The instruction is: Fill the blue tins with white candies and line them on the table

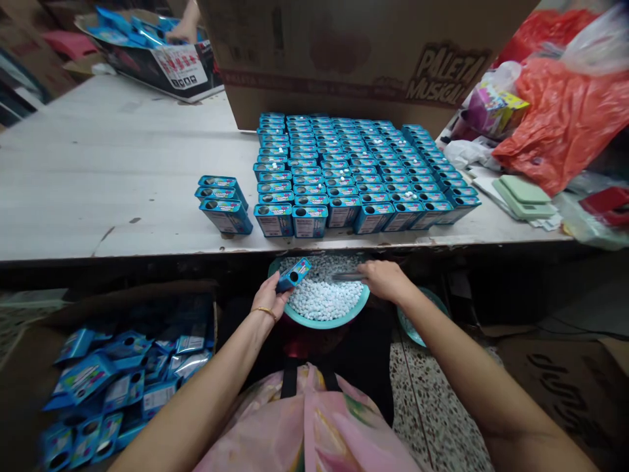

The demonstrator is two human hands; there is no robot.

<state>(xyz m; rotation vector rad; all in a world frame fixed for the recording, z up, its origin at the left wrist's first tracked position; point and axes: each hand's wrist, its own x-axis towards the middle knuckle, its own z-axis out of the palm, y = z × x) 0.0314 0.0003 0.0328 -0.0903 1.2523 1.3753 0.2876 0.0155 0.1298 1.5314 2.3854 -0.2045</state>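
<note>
My left hand point(271, 295) is closed around a small blue box point(293, 275), tilted, with a dark round hole in its end. The box is over the left side of a turquoise basin point(322, 324) filled with small white pellets point(324, 298). In my right hand point(386, 280), at the basin's right edge, is the end of a grey scoop-like tool point(348, 276) whose tip lies among the pellets. Beyond the basin, rows of upright blue boxes point(309, 221) stand on the white table point(122, 223), with a short stack of similar boxes point(227, 216) to their left.
A carton point(14, 393) of blue boxes sits at the lower left. Behind the rows stands a large cardboard box point(344, 52). Another person's hand point(187, 27) reaches into a black box point(147, 75). A green scale point(523, 196) and red bags point(570, 118) are at right.
</note>
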